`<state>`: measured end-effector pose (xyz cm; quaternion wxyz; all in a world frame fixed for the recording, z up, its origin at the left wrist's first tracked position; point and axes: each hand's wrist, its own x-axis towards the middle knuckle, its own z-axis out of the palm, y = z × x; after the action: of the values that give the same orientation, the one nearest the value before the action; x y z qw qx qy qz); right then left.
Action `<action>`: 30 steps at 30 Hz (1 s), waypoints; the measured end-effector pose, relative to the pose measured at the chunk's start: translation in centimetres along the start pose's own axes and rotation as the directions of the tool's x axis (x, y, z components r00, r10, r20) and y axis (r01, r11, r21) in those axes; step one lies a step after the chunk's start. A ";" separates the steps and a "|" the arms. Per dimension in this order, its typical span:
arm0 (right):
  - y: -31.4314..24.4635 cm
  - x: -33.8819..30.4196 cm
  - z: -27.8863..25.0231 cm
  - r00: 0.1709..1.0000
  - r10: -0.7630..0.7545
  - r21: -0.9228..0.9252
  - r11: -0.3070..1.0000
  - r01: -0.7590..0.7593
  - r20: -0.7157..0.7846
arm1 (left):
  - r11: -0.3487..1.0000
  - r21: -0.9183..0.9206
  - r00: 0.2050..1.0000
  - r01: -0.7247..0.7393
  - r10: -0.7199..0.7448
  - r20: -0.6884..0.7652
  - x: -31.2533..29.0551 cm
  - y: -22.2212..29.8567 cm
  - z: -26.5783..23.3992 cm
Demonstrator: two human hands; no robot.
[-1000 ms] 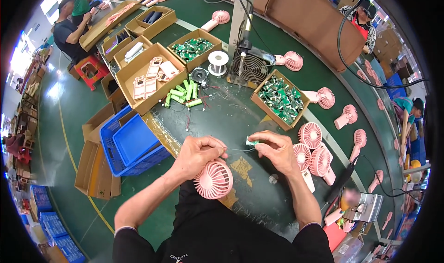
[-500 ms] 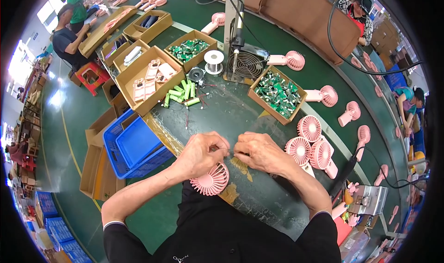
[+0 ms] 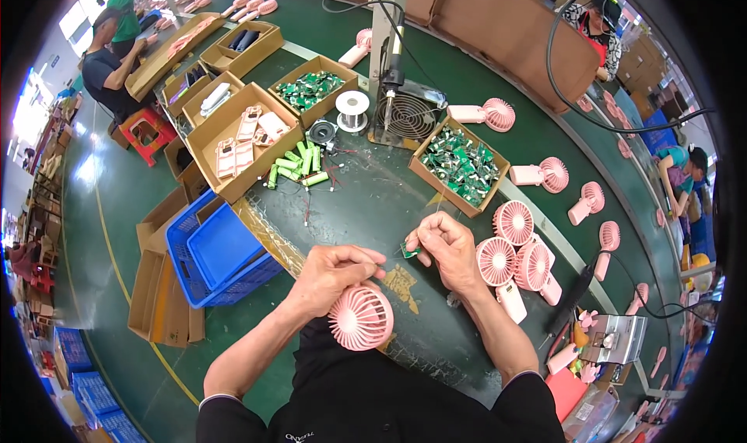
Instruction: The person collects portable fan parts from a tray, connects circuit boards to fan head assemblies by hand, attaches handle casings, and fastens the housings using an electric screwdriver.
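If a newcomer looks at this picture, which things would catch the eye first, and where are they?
Probably the pink fan head at the lower middle, just below the left hand, and the small green circuit board pinched in the right hand. Next, perhaps, the bright blue basket at the left of the workbench, and the cardboard box of green boards beyond the right hand.

Bright windows [image 3: 76, 24] light the far left, and glare whitens the glossy green floor [image 3: 128, 209], marked by a yellow line [image 3: 175, 375]. A red stool [image 3: 149, 135] stands near the green bench [image 3: 354, 202].
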<state>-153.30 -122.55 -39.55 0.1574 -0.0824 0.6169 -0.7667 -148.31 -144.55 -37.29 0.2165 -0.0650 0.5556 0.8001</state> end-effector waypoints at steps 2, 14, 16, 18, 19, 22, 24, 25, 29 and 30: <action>0.2 -0.3 0.0 1.000 -0.020 -0.010 1.000 0.020 -0.009 | 0.999 -0.026 1.000 0.027 -0.027 0.007 0.3 -0.5 0.3; 0.9 -0.5 1.8 0.953 -0.290 -0.258 0.930 0.260 -0.087 | 0.995 -0.075 0.996 -0.061 0.056 -0.074 2.5 -1.4 -0.3; 0.9 0.2 2.0 0.942 -0.321 -0.254 0.924 0.287 -0.103 | 0.994 -0.073 0.993 -0.076 0.069 -0.092 3.0 -0.9 -0.3; 0.8 1.0 2.1 0.919 -0.366 -0.267 0.909 0.319 -0.149 | 0.989 -0.143 0.993 -0.043 0.026 -0.116 3.6 0.1 -0.1; 0.8 1.3 2.2 0.916 -0.365 -0.265 0.911 0.315 -0.166 | 0.989 -0.138 0.992 -0.046 0.029 -0.121 3.9 0.3 0.0; 0.9 2.7 2.5 0.906 -0.380 -0.245 0.911 0.332 -0.187 | 0.997 0.042 0.991 -0.067 0.071 -0.116 5.5 0.2 -1.0; 1.2 3.5 2.6 0.907 -0.379 -0.242 0.912 0.332 -0.184 | 0.994 0.058 0.988 -0.091 0.098 -0.121 6.5 -0.8 -1.8; 1.4 4.0 2.7 0.908 -0.372 -0.227 0.917 0.327 -0.195 | 0.991 0.071 0.984 -0.110 0.119 -0.130 6.8 -1.4 -2.2; 1.2 4.6 2.0 0.895 -0.391 -0.213 0.913 0.348 -0.214 | 0.989 0.121 0.986 -0.090 0.105 -0.129 7.2 -1.2 -2.2; 1.3 4.9 2.1 0.896 -0.391 -0.213 0.913 0.348 -0.212 | 0.994 0.075 0.986 -0.083 0.093 -0.137 7.1 -0.5 -2.0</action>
<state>-157.01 -126.39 -40.65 -0.0779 -0.1142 0.6678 -0.7314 -154.77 -144.30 -40.91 0.1436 -0.0888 0.5991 0.7827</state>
